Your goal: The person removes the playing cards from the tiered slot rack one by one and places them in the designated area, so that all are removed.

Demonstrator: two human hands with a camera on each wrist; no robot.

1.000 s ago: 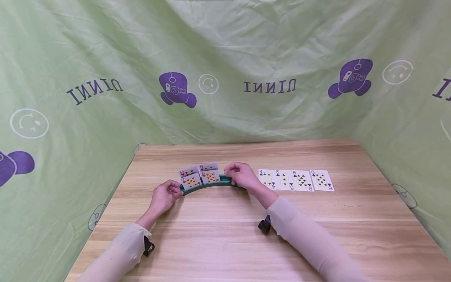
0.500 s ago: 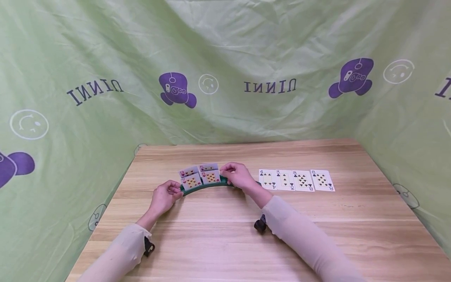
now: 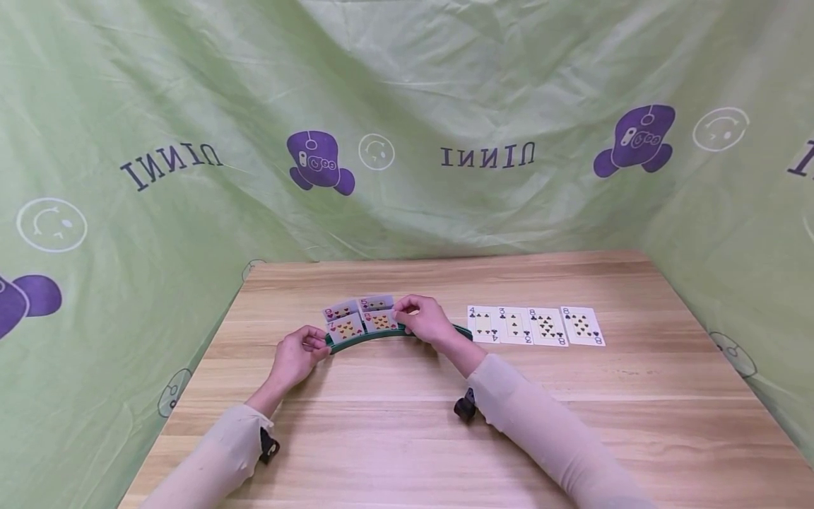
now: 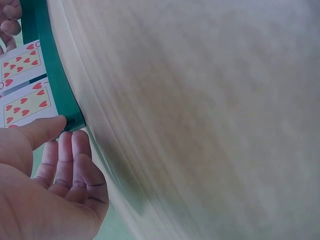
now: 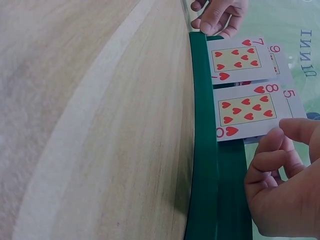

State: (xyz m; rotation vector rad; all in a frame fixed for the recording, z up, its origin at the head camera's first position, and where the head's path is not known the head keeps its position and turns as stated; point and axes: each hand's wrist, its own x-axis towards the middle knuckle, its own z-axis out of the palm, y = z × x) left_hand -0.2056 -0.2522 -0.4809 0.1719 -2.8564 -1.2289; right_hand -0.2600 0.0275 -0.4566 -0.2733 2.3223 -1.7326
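A curved green card holder [image 3: 369, 338] stands on the table with playing cards upright in two rows. In its front row are the seven of hearts [image 3: 345, 328] and the eight of hearts [image 3: 379, 322]. Behind them show a nine [image 3: 340, 309] and a five [image 3: 376, 303], partly hidden. My left hand [image 3: 299, 355] grips the holder's left end, thumb on top of it in the left wrist view. Thumb and index finger of my right hand [image 5: 280, 185] pinch the upper right corner of the eight of hearts.
To the right of the holder, face-up cards lie in a row: a four of clubs [image 3: 483, 324], a three of clubs [image 3: 514, 325] and two black eights, one an eight [image 3: 581, 326] at the far right. A green printed cloth [image 3: 407, 212] hangs behind the wooden table [image 3: 381, 424].
My right hand has moved left along the holder to the eight of hearts, uncovering the holder's right end. The left hand has stayed in place.
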